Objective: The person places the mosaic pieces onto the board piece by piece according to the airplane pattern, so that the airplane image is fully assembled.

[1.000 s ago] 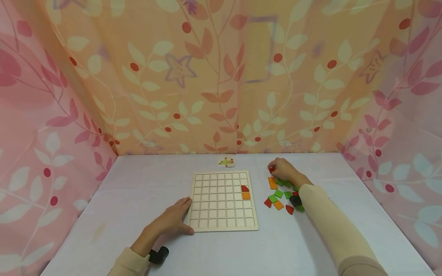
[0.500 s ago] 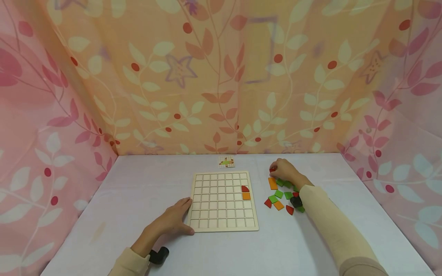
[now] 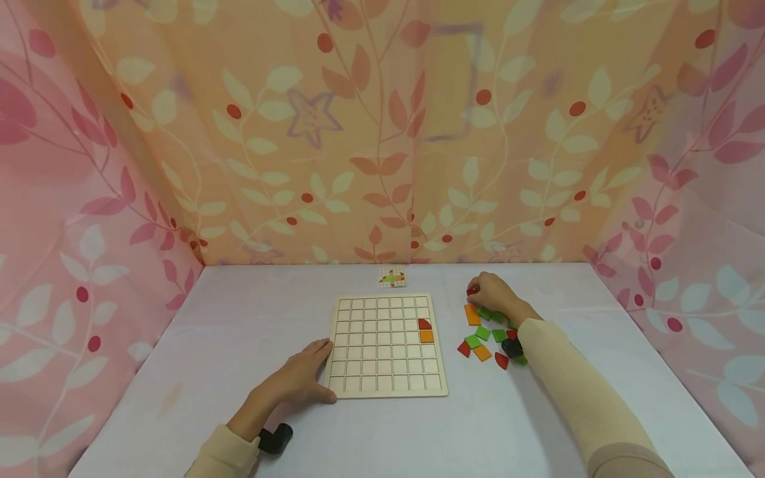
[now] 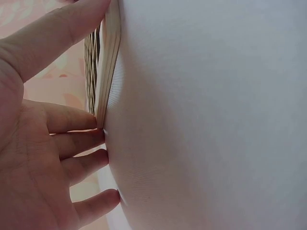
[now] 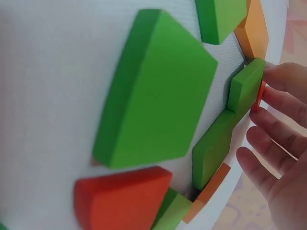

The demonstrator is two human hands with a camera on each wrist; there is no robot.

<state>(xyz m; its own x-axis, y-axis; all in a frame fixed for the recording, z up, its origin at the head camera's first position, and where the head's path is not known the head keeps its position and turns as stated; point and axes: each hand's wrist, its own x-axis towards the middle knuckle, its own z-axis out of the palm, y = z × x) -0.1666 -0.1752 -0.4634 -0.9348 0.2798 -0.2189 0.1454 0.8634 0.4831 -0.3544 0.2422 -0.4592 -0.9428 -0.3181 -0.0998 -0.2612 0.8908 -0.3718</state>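
My right hand [image 3: 495, 293] pinches a small red tile [image 3: 472, 291] at the far end of the loose tiles. The right wrist view shows that red tile [image 5: 259, 96] at the fingertips, partly hidden behind a green tile, so its shape is unclear. My left hand [image 3: 303, 373] rests against the left side of a square wooden grid board [image 3: 390, 397], thumb by its near corner, fingers extended. In the left wrist view, thumb and index finger touch the board's edge [image 4: 110, 62]. A red quarter-circle tile [image 3: 424, 324] and an orange square tile [image 3: 427, 336] lie in the board's right column.
Several green tiles [image 3: 483, 334], an orange rectangle [image 3: 472, 315], an orange square [image 3: 482, 352] and red quarter-circles [image 3: 501, 360] lie right of the board. A small pattern card [image 3: 392, 276] lies beyond the board. Patterned curtains [image 3: 382, 166] stand around the white table [image 3: 215, 318].
My right hand has shifted slightly to the right with the red tile, and less of the tile shows. The left hand and the board have stayed put.
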